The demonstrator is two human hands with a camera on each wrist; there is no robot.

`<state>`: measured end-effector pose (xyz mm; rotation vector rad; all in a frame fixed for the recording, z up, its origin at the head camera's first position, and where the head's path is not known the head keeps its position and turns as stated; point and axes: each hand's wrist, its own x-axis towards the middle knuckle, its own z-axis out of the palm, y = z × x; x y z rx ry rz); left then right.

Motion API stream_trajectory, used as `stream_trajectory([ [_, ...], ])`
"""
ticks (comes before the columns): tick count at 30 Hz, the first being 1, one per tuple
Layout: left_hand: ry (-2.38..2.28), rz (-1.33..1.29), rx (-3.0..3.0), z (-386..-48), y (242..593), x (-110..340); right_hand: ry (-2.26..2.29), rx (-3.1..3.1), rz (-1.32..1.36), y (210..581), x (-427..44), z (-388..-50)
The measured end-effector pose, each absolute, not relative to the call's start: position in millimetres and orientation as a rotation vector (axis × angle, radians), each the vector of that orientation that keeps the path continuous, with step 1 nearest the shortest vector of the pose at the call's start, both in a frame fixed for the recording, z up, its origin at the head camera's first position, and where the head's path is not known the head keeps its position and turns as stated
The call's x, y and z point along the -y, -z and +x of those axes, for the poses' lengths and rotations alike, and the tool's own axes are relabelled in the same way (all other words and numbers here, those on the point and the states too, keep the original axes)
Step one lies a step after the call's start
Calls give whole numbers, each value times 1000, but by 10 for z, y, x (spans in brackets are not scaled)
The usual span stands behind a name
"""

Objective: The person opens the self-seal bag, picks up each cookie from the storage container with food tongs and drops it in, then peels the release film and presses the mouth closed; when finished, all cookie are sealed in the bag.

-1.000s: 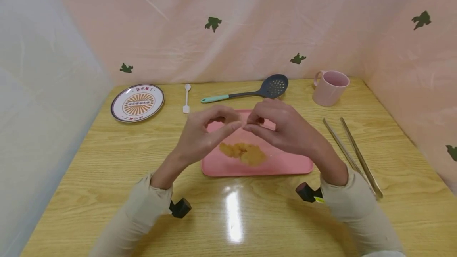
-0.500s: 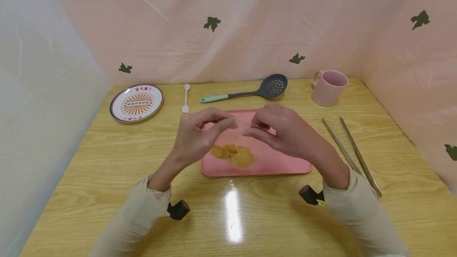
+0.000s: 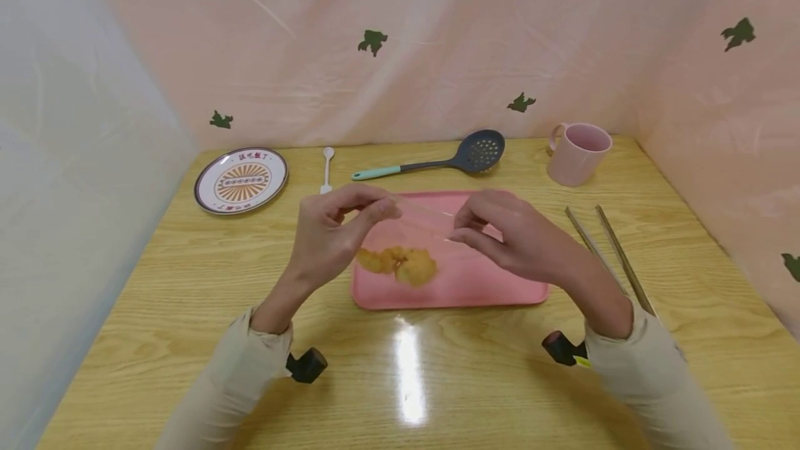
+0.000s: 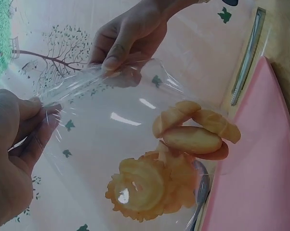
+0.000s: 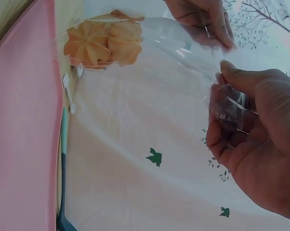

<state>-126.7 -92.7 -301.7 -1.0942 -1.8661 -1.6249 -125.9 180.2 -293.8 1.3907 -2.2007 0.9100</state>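
A clear plastic bag (image 4: 101, 115) with golden-brown pastries or pastry-like pieces inside hangs over the pink tray (image 3: 494, 287). Its contents show as a fluted round tart (image 4: 138, 185) and finger-shaped pieces (image 4: 191, 139) in the left wrist view, and as ridged biscuits (image 5: 89, 43) in the right wrist view. My left hand (image 3: 334, 231) pinches the bag's upper edge between thumb and fingers. To its right, my right hand (image 3: 515, 235) grips the same edge, with crumpled film (image 5: 227, 106) between its thumb and fingers. The film is stretched between the two hands.
Behind the tray lie a slotted skimmer (image 3: 478, 153) with a green handle and a small white spoon (image 3: 328, 169). A patterned plate (image 3: 242, 181) stands back left, a pink mug (image 3: 576, 156) back right. Metal tongs (image 3: 615, 242) lie right of the tray, partly behind my right arm.
My hands have drawn apart, the left moving left and the right moving right. The bag's upper edge now stretches between them, and its contents have swung left over the tray.
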Motion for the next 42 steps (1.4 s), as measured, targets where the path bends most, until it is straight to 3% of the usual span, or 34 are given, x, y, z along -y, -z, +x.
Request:
stream_trajectory([
  [20,1729,-1024,1870,-1297,3025,1020,-1076,2126,1415,2993,-1966,-1203],
  [32,1725,-1006,1890,-1299,3032,1022,-1068,2134,1208,3044,-2004,-1200],
  [42,1732,-944,1914,-1288,3024,1022,-1243,2086,1293,3063,-2049,-1230],
])
